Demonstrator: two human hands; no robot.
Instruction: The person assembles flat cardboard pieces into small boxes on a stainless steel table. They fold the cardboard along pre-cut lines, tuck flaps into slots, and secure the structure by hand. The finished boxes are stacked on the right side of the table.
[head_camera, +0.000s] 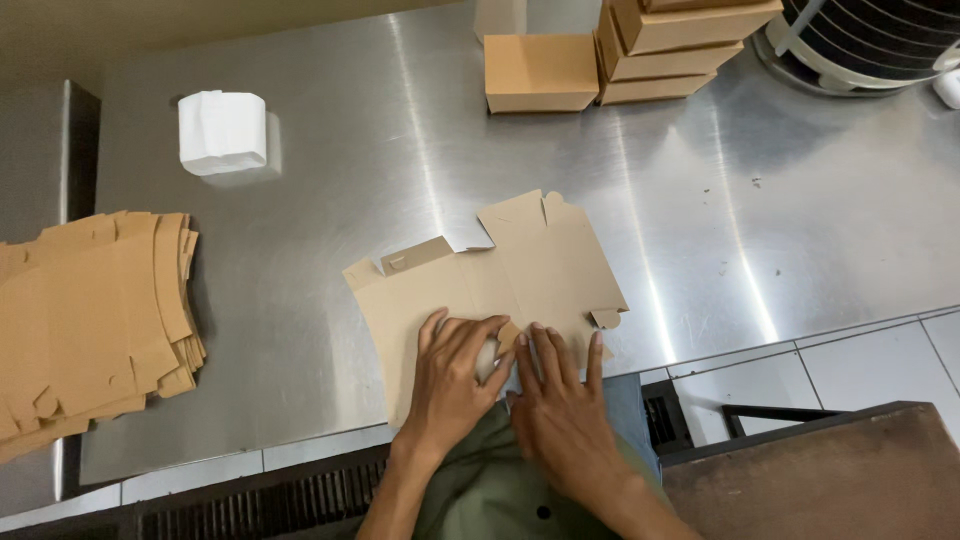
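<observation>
A flat brown cardboard box blank (520, 275) lies unfolded on the steel table (330, 130), near its front edge. My left hand (450, 385) presses down on the blank's near side, fingers bent over a small flap. My right hand (562, 400) lies beside it, fingers spread flat on the blank's near edge. The two hands touch at the fingertips. One flap of the blank stands up slightly at the far left corner.
A pile of flat brown blanks (90, 325) rests at the left. A white paper roll (222, 130) stands at the back left. Folded brown boxes (540, 72) and a stack (670, 45) of them sit at the back. A fan (870, 40) is at the far right corner.
</observation>
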